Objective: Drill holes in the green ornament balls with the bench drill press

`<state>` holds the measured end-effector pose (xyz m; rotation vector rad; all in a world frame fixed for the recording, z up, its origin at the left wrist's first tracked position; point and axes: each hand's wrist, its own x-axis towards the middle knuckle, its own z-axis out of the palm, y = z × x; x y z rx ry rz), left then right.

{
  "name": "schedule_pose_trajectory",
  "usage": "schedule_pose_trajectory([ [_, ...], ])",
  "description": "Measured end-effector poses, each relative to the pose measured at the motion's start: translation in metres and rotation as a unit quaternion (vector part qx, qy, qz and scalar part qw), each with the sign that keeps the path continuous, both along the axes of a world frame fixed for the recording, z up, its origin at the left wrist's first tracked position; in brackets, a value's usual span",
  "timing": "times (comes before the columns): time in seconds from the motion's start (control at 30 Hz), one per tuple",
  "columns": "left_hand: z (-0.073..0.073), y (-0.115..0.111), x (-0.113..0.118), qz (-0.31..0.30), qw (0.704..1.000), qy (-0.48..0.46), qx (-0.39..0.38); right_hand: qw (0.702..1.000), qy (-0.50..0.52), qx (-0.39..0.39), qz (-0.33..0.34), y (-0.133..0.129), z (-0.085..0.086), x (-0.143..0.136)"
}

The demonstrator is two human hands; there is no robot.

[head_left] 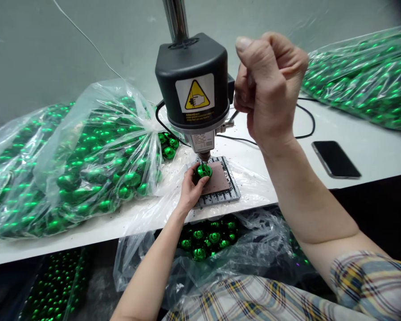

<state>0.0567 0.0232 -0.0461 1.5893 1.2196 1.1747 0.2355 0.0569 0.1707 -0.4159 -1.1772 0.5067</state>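
Observation:
My left hand pinches a shiny green ball between thumb and fingers, on a brownish pad that lies on a slotted metal base plate. Directly over the ball is the bit of a black bench drill press, its tip at the ball's top; whether it has gone in I cannot tell. My right hand is closed in a fist around the drill press lever, at the machine's right side. Most of the lever is hidden by the fingers. Dark shavings are scattered over the pad and plate.
Clear bags of green balls stand at the left and back right of the white table. Below the table edge, an open plastic bag holds more balls. A phone lies at right. A black cable crosses the table behind.

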Motion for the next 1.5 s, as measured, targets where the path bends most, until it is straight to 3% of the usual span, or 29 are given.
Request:
schedule_pose_trajectory([
  [0.23, 0.0, 0.005, -0.003, -0.003, 1.0, 0.011, 0.001, 1.0, -0.006, -0.016, -0.017, -0.002, 0.001, -0.002],
  [0.43, 0.006, -0.006, 0.01, 0.003, 0.994, 0.069, 0.088, 0.999, 0.018, 0.007, 0.026, -0.001, 0.001, -0.001],
  [0.63, 0.0, -0.006, 0.015, -0.002, 1.0, -0.012, 0.023, 0.999, 0.009, 0.021, 0.028, -0.003, -0.002, 0.001],
  [0.83, 0.003, -0.005, 0.014, -0.003, 1.0, -0.023, 0.005, 0.995, 0.008, 0.096, -0.012, -0.011, -0.025, 0.003],
  [1.0, 0.007, -0.006, 0.014, -0.001, 1.0, -0.014, 0.002, 0.995, -0.028, 0.067, -0.069, -0.024, -0.042, 0.003],
  [1.17, 0.004, -0.006, 0.014, -0.006, 1.0, -0.02, 0.009, 0.993, -0.041, 0.076, -0.075, -0.03, -0.052, 0.003],
  [1.5, 0.004, -0.006, 0.015, -0.007, 1.0, -0.021, 0.005, 0.978, -0.054, 0.184, -0.079, -0.029, -0.077, 0.004],
])
